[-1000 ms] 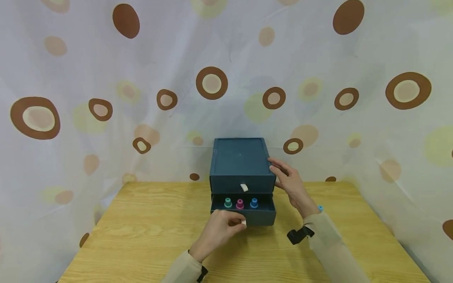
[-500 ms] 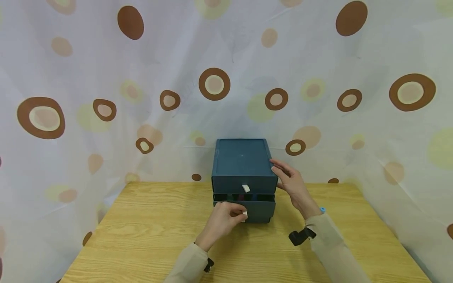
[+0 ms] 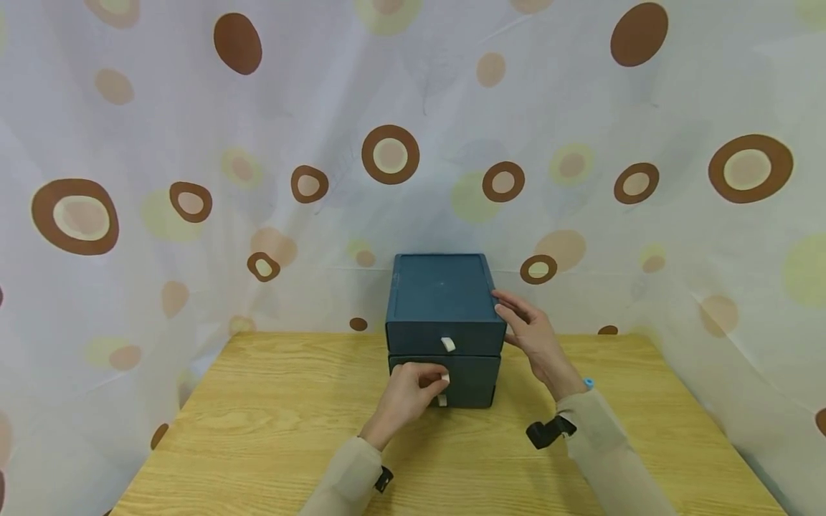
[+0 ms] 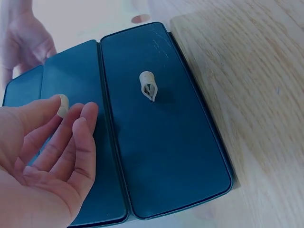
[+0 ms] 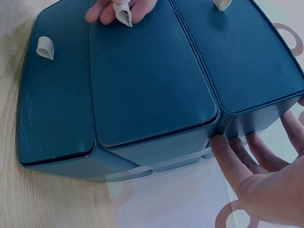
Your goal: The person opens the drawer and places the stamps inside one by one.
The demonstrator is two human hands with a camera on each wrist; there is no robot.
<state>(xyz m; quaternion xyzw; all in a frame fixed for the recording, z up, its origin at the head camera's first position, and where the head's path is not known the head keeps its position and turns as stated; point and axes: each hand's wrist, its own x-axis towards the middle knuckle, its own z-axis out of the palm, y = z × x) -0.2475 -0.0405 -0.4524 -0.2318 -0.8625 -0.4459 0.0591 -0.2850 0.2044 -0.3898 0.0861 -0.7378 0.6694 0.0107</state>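
Drawers well inside table side edges

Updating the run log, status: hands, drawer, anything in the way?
Left hand pinching white tab of middle drawer. Right hand against side of cabinet. Drawer looks flush, nothing visibly blocking it.

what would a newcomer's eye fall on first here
Probably the dark blue drawer unit, standing near the far edge of the wooden table, before a brown-spotted backdrop. Next, the left hand in front, pinching the white tab of the middle drawer, and the right hand, its fingers at the unit's right side.
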